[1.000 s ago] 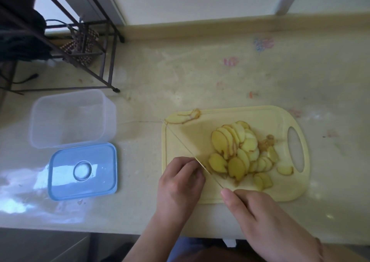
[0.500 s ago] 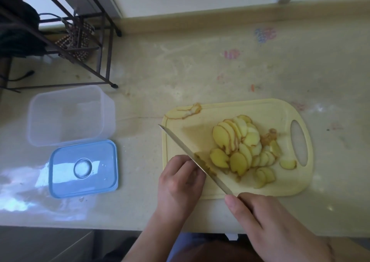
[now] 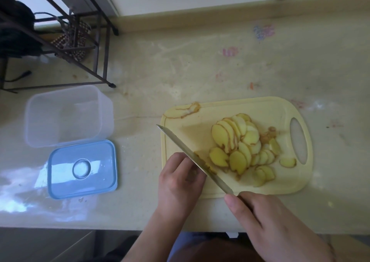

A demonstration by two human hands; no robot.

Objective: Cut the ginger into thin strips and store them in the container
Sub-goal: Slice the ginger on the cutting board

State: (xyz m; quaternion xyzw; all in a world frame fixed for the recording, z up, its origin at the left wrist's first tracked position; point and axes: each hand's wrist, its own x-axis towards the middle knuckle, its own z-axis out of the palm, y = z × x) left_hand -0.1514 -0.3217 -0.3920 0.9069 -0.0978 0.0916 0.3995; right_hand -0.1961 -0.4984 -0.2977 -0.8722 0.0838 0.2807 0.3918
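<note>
Ginger slices [image 3: 238, 143] are lying fanned on the yellow cutting board [image 3: 280, 109], right of the empty container [image 3: 66, 115]. Right hand [image 3: 276, 227] is gripping the knife [image 3: 192, 155]; left hand [image 3: 180, 183], fingers curled, is pinning a small stack beside the blade. Slices look light, stiff, damp and slippery; best held flat from above.

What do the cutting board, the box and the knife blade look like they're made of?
The cutting board looks like matte pale-yellow plastic, with a moulded handle hole. The box seems frosted see-through plastic; the counter shows through it. The knife blade looks like metal, grey with a dull sheen.
</note>
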